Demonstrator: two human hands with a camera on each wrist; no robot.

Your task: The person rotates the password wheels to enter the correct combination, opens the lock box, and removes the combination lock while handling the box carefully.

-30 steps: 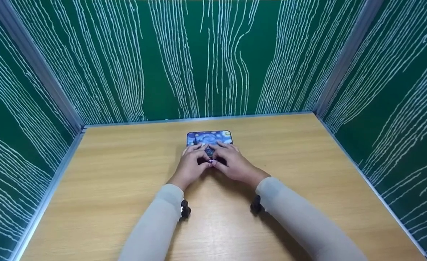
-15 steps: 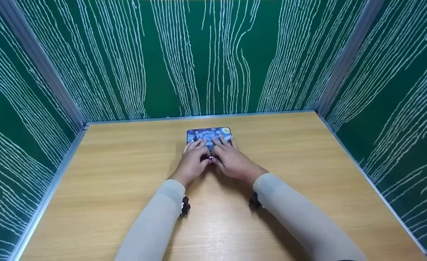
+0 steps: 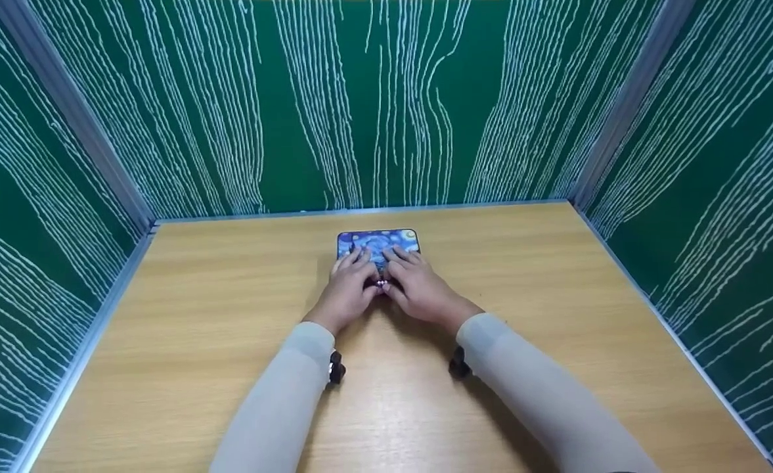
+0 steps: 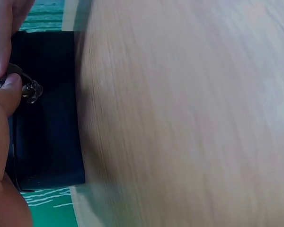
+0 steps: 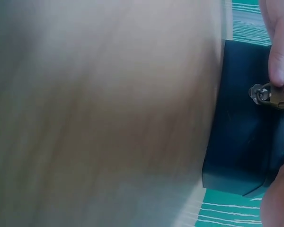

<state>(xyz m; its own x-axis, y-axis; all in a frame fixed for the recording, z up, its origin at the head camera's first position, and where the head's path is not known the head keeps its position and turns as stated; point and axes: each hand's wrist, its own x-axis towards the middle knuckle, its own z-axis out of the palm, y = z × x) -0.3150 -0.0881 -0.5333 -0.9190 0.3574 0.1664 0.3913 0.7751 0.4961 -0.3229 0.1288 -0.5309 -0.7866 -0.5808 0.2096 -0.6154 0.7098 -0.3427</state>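
Observation:
A box with dark sides and a blue swirling night-sky picture on its lid (image 3: 378, 242) sits on the table. On its front, a metal clasp (image 4: 35, 92) carries a small brass-coloured padlock (image 5: 277, 98). My left hand (image 3: 347, 289) holds the padlock with thumb and index finger from the left, its other fingers lying over the lid. From the right, my right hand (image 3: 423, 289) pinches it too, thumb (image 5: 278, 71) on the lock body and the other fingers on the lid. The far part of the padlock is hidden behind the fingers.
The wooden table (image 3: 228, 276) ends at green walls (image 3: 294, 131) with wavy white lines on the back and both sides. Metal posts (image 3: 613, 112) stand in the back corners. Dark wrist cameras (image 3: 337, 368) hang under both light sleeves.
The fingers of both hands have shifted slightly farther over the lid, the right hand's fingers straightening some. Both thumbs stay at the padlock. The head view has tilted a little.

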